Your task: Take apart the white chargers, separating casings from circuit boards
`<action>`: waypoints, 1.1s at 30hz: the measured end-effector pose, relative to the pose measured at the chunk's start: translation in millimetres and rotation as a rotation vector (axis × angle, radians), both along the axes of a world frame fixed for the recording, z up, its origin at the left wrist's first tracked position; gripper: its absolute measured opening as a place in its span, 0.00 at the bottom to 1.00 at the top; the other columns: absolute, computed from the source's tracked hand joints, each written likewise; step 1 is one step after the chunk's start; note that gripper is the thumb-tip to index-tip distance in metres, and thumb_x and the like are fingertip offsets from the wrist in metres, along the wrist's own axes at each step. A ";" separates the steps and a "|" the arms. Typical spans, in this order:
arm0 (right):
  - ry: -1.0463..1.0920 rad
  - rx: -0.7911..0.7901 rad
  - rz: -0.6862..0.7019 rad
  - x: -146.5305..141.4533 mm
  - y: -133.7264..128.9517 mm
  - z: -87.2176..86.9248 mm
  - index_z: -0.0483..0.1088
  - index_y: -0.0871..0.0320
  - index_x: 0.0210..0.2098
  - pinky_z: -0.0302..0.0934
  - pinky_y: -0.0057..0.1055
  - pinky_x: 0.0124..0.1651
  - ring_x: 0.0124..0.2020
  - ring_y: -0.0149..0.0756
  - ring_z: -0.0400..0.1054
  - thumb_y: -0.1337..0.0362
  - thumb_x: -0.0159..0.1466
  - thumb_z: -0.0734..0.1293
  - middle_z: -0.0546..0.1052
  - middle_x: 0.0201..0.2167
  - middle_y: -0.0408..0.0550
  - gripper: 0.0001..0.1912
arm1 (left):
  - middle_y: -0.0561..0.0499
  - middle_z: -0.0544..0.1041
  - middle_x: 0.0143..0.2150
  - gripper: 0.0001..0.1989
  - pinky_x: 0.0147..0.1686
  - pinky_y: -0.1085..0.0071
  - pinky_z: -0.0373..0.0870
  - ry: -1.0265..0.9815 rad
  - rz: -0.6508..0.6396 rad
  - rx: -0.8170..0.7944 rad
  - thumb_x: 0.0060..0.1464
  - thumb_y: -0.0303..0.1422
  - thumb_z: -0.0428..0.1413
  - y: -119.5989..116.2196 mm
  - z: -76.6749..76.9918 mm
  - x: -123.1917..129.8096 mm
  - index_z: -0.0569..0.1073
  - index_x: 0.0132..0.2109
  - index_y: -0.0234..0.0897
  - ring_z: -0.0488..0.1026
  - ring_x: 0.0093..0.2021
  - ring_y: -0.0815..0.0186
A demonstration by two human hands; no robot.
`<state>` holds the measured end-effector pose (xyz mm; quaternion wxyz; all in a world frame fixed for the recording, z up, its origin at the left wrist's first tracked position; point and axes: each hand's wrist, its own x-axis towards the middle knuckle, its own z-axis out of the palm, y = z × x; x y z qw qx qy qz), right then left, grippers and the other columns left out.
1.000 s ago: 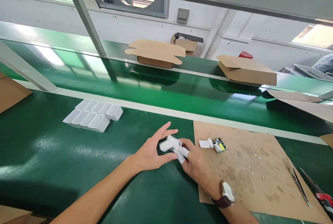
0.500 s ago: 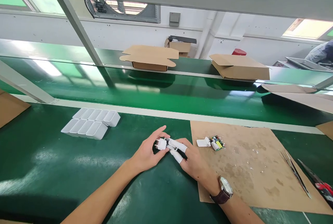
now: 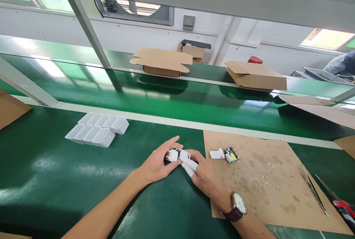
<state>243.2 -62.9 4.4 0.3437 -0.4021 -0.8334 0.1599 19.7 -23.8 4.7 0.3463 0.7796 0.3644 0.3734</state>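
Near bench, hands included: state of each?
Left hand: holding plug piece
Right hand: holding plug piece
Plug piece: held, prongs exposed
White shells: grouped, open side up
Circuit board: uncased
White part: beside board
Cardboard sheet: flat, stained
Tweezers: lying, arms apart
Red-handled tool: open or shut unclear

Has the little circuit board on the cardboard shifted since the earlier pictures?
No. Against the cardboard sheet's near-left stretch and far-left corner, the circuit board keeps its place, beside the flat white piece.

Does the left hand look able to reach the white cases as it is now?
Probably yes: nothing visible stands between the left hand and the white cases, though that hand holds a white plug.
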 end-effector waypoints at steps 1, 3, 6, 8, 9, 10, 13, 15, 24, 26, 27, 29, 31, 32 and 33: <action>0.015 0.010 0.002 0.1 -0.2 0.2 0.62 0.50 0.66 0.76 0.40 0.53 0.51 0.41 0.76 0.75 0.70 0.60 0.74 0.56 0.54 0.28 | 0.47 0.78 0.59 0.36 0.50 0.63 0.79 -0.007 0.003 -0.009 0.64 0.34 0.60 0.1 -0.1 -0.2 0.53 0.72 0.49 0.78 0.56 0.61; 0.043 0.069 -0.016 0.8 -0.3 1.8 0.62 0.51 0.66 0.76 0.39 0.53 0.51 0.41 0.76 0.76 0.69 0.61 0.74 0.55 0.54 0.28 | 0.45 0.77 0.61 0.38 0.52 0.62 0.79 -0.029 0.015 -0.015 0.62 0.34 0.61 0.2 -0.1 -0.8 0.52 0.73 0.49 0.78 0.58 0.59; 0.039 0.155 -0.059 2.0 0.1 6.2 0.65 0.50 0.64 0.76 0.39 0.52 0.51 0.42 0.75 0.76 0.69 0.62 0.74 0.54 0.55 0.27 | 0.45 0.76 0.62 0.40 0.56 0.59 0.78 -0.057 0.016 -0.008 0.61 0.34 0.62 0.4 -0.1 -1.0 0.52 0.73 0.49 0.77 0.58 0.59; 0.017 0.138 -0.052 2.2 0.9 8.3 0.68 0.51 0.60 0.77 0.38 0.48 0.48 0.41 0.76 0.76 0.68 0.62 0.75 0.52 0.54 0.24 | 0.45 0.76 0.61 0.39 0.57 0.58 0.77 -0.062 0.012 -0.025 0.61 0.34 0.62 0.7 -0.1 -0.4 0.53 0.72 0.49 0.78 0.55 0.60; 0.016 0.118 -0.044 2.0 1.4 8.6 0.70 0.52 0.58 0.77 0.38 0.46 0.46 0.41 0.76 0.76 0.68 0.62 0.76 0.51 0.54 0.22 | 0.46 0.77 0.60 0.38 0.57 0.58 0.77 -0.064 0.011 -0.043 0.61 0.34 0.62 1.0 -0.2 0.0 0.53 0.72 0.49 0.79 0.53 0.61; 0.023 0.102 -0.038 1.5 1.8 8.2 0.70 0.52 0.57 0.77 0.37 0.45 0.45 0.40 0.76 0.76 0.68 0.62 0.76 0.49 0.54 0.21 | 0.46 0.77 0.59 0.37 0.57 0.57 0.77 -0.066 0.012 -0.063 0.61 0.33 0.61 1.3 -0.4 0.4 0.53 0.72 0.49 0.79 0.52 0.61; 0.085 0.068 -0.034 -0.5 3.0 4.2 0.72 0.52 0.57 0.76 0.39 0.48 0.47 0.41 0.75 0.74 0.69 0.61 0.77 0.50 0.54 0.21 | 0.47 0.78 0.56 0.36 0.59 0.54 0.76 -0.056 0.005 -0.124 0.62 0.32 0.59 2.1 -2.0 1.1 0.53 0.72 0.48 0.78 0.54 0.60; 0.190 0.003 -0.054 -2.4 3.9 1.3 0.73 0.50 0.57 0.75 0.42 0.51 0.49 0.42 0.75 0.71 0.70 0.62 0.77 0.52 0.54 0.19 | 0.46 0.76 0.59 0.40 0.60 0.51 0.74 -0.039 -0.005 -0.142 0.60 0.32 0.61 2.2 -3.6 1.2 0.51 0.73 0.49 0.77 0.56 0.58; 1.053 -0.921 -0.106 -14.2 3.4 6.9 0.77 0.56 0.50 0.77 0.52 0.48 0.43 0.48 0.79 0.42 0.62 0.73 0.83 0.41 0.51 0.27 | 0.45 0.75 0.55 0.41 0.48 0.59 0.80 -0.089 0.018 0.221 0.63 0.34 0.61 -4.8 -0.3 8.9 0.49 0.74 0.51 0.78 0.49 0.60; 1.097 -0.966 -0.099 -16.3 2.3 8.9 0.78 0.56 0.49 0.76 0.52 0.51 0.45 0.48 0.78 0.42 0.59 0.75 0.83 0.43 0.51 0.28 | 0.46 0.77 0.54 0.38 0.47 0.61 0.80 -0.095 0.018 0.252 0.64 0.35 0.60 -5.7 1.8 9.5 0.49 0.74 0.50 0.78 0.48 0.60; 1.105 -0.979 -0.097 -17.0 1.7 9.8 0.78 0.56 0.49 0.76 0.52 0.51 0.46 0.48 0.78 0.42 0.59 0.76 0.83 0.44 0.51 0.28 | 0.46 0.77 0.54 0.38 0.47 0.61 0.80 -0.099 0.019 0.259 0.64 0.35 0.60 -5.9 2.3 9.4 0.50 0.74 0.50 0.78 0.48 0.61; 1.110 -0.995 -0.086 -18.0 0.8 11.8 0.78 0.56 0.49 0.75 0.52 0.52 0.47 0.48 0.78 0.42 0.59 0.76 0.82 0.45 0.51 0.28 | 0.46 0.77 0.54 0.37 0.47 0.62 0.80 -0.102 0.017 0.264 0.65 0.36 0.60 -6.1 2.0 8.7 0.50 0.73 0.50 0.78 0.48 0.61; 1.107 -1.002 -0.072 -18.3 -0.1 13.5 0.78 0.56 0.49 0.75 0.52 0.53 0.46 0.47 0.78 0.42 0.60 0.76 0.82 0.45 0.52 0.28 | 0.46 0.77 0.54 0.37 0.47 0.61 0.80 -0.090 0.025 0.255 0.65 0.36 0.59 -6.1 0.5 8.1 0.51 0.73 0.49 0.78 0.47 0.61; 1.103 -1.004 -0.068 -18.3 -0.5 14.0 0.78 0.56 0.50 0.75 0.51 0.53 0.46 0.47 0.78 0.42 0.60 0.75 0.82 0.45 0.52 0.28 | 0.46 0.78 0.54 0.36 0.47 0.61 0.80 -0.081 0.030 0.249 0.65 0.37 0.59 -6.1 -0.4 7.9 0.51 0.73 0.48 0.78 0.47 0.61; 1.099 -1.004 -0.066 -18.2 -0.8 14.3 0.77 0.57 0.51 0.75 0.51 0.53 0.46 0.47 0.78 0.43 0.61 0.75 0.82 0.45 0.52 0.28 | 0.46 0.78 0.54 0.36 0.47 0.61 0.80 -0.070 0.036 0.244 0.64 0.37 0.60 -6.0 -1.1 7.8 0.52 0.73 0.47 0.78 0.46 0.61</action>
